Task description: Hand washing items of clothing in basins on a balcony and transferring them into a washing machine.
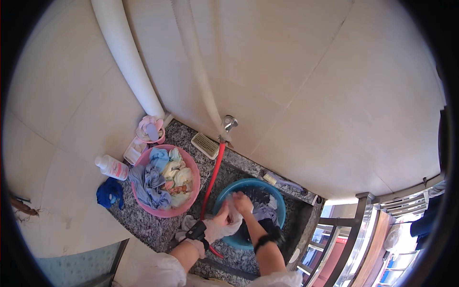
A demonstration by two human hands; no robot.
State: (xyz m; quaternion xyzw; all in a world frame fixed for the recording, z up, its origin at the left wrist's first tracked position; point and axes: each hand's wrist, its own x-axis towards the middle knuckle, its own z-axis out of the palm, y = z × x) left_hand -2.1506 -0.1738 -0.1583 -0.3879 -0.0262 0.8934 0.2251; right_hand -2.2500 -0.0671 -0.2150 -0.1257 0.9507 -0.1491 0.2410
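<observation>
My left hand (pixel 222 216) and my right hand (pixel 243 203) are close together over the near left side of a teal basin (pixel 283 210). Both are closed on a pale, wet-looking cloth (pixel 233 226), bunched between them and hanging over the rim. Grey-purple clothing (pixel 266 211) and darker fabric lie in the basin, partly hidden by my right forearm. The basin stands in a speckled stone sink. A red hose (pixel 213 179) runs down from the tap (pixel 229 123), past the basin's left side. Dark bands circle both my wrists.
Left of the sink, a pink basin (pixel 197 184) holds a heap of blue, yellow and white clothes. Beside it are a white bottle (pixel 114 168), a dark blue cloth (pixel 109 193) and a small pink tub (pixel 161 138). A scrubbing brush (pixel 270 179) lies on the back ledge; metal railings (pixel 334 234) stand right.
</observation>
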